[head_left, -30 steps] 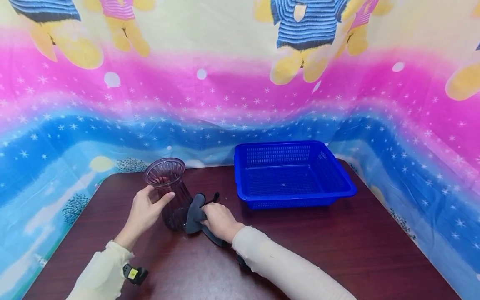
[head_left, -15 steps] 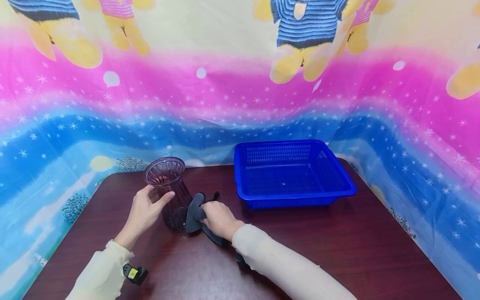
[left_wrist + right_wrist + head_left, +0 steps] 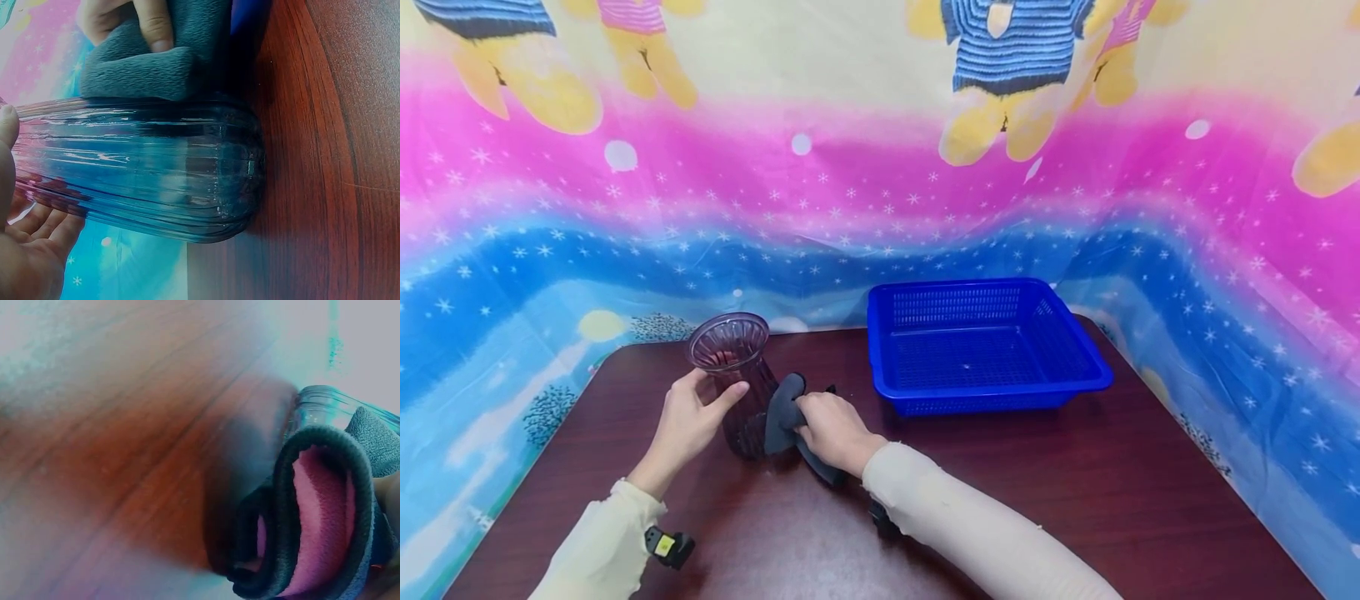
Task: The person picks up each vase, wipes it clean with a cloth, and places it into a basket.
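Vase (image 3: 749, 423) stood on the desk (image 3: 1000, 483), left of the frame's centre, with the fingers of the left hand (image 3: 687, 423) curled round its neck. Fingers of the right hand (image 3: 838, 432) clutched a dark grey cloth (image 3: 780, 423) against its side.

Vase (image 3: 137, 162), ribbed, transparent; wider end at the worktop. Worktop (image 3: 325, 156), red-brown, wood-grained; beneath the vase. Left hand (image 3: 30, 256); holds the vase's narrower end. Cloth (image 3: 144, 74), dark grey-green, folded; touches the vase's side. Right hand (image 3: 151, 22); grips the cloth, beside the vase. Snowflake-printed backdrop (image 3: 140, 269); behind the vase.
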Demonstrator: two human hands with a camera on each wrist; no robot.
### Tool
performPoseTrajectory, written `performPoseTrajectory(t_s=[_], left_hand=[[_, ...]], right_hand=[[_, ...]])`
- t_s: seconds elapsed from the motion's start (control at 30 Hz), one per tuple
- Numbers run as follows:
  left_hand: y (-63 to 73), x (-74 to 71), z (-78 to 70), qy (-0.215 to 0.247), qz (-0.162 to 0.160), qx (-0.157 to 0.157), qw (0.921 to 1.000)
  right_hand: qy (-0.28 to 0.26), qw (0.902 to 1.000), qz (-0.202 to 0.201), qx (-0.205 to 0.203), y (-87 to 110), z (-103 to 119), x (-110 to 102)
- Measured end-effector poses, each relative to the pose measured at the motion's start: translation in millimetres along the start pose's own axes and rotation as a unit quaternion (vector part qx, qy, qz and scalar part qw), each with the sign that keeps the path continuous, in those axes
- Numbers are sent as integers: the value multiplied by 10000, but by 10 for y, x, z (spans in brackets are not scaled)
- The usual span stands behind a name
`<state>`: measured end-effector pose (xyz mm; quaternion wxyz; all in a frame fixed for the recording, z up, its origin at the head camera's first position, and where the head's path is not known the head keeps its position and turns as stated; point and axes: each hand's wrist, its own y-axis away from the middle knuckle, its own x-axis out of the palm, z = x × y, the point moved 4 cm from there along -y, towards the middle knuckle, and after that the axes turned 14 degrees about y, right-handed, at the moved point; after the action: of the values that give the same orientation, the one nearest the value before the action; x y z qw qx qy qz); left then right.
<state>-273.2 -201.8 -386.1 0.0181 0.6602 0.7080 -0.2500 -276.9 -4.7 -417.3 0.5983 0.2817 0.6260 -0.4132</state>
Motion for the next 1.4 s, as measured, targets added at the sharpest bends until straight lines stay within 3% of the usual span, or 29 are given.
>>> performPoseTrajectory(t_s=[1.0,1.4], left_hand=[[9,3,-12,6,-19,167,9999],[9,12,5,4,20,164,9999]], right_hand=[[-125,9980,-626,-45,-137,88,-534],[-152,9981,-591,28,-126,95,-555]])
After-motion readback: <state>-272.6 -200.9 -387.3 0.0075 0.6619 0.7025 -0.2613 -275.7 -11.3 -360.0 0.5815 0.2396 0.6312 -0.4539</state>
